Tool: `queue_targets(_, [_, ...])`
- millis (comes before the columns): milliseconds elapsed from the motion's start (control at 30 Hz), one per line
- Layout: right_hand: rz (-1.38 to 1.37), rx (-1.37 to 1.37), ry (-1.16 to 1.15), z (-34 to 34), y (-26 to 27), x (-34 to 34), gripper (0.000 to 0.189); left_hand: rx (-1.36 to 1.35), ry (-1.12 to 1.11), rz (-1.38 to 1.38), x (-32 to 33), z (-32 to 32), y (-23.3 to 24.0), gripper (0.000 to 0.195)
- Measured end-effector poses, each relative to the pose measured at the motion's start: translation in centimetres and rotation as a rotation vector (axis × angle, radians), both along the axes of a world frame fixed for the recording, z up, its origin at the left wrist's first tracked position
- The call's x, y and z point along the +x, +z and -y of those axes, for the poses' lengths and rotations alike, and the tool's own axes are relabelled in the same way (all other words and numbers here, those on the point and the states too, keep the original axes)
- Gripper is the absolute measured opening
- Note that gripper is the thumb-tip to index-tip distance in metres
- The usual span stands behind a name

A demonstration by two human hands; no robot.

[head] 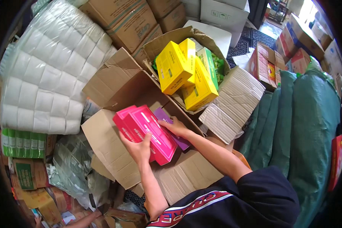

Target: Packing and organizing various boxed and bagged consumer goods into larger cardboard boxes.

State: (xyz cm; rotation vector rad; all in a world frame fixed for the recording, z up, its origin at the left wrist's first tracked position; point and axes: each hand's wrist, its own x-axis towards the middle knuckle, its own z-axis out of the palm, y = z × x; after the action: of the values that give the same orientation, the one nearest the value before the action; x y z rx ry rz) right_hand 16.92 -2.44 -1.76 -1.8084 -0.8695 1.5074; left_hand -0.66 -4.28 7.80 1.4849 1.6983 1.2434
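Two pink boxes (151, 134), side by side and bearing white writing, are over the opening of a large cardboard carton (125, 85) with its flaps spread. My left hand (136, 145) grips them from the lower left, thumb on top. A purple box (173, 131) lies along their right side, partly hidden. My right hand (175, 126) rests over the purple box, its fingertips at the edge of the nearer pink box. Beyond the carton, a second carton (171, 37) holds several yellow boxes (173, 67), a green and white box (209, 67) and green packets.
A plastic-wrapped bale of white rolls (45, 77) stands at left, above green packs (24, 144). Brown cartons (131, 22) are stacked behind. Tall green sacks (310, 119) stand at right. Another person's forearm (84, 221) shows at lower left.
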Motion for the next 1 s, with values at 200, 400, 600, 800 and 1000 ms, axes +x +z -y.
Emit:
queue_targets(200, [-0.209, 0.311, -0.053, -1.0, -3.7, 1.1, 0.100, 0.096, -0.164, 0.523, 2.5, -3.7, 7.3, 0.081])
queue_targets(400, [0.032, 0.362, 0.230, 0.2, -3.7, 0.8, 0.092, 0.137, -0.355, 0.667, 8.9, -8.5, 13.8, 0.074])
queue_targets(600, [0.050, 0.227, 0.314, 0.5, -2.9, 1.2, 0.090, 0.661, -0.178, -0.336, 16.7, -13.2, 17.0, 0.115])
queue_targets(800, [0.094, 0.189, 0.376, 0.3, -1.7, 0.2, 0.090, 0.320, -0.554, -0.640, 19.1, -18.5, 10.6, 0.097])
queue_targets(1000, [0.138, 0.179, 0.387, 0.1, -3.4, 0.5, 0.090, 0.465, -0.477, -0.530, 19.5, -17.9, 10.5, 0.078])
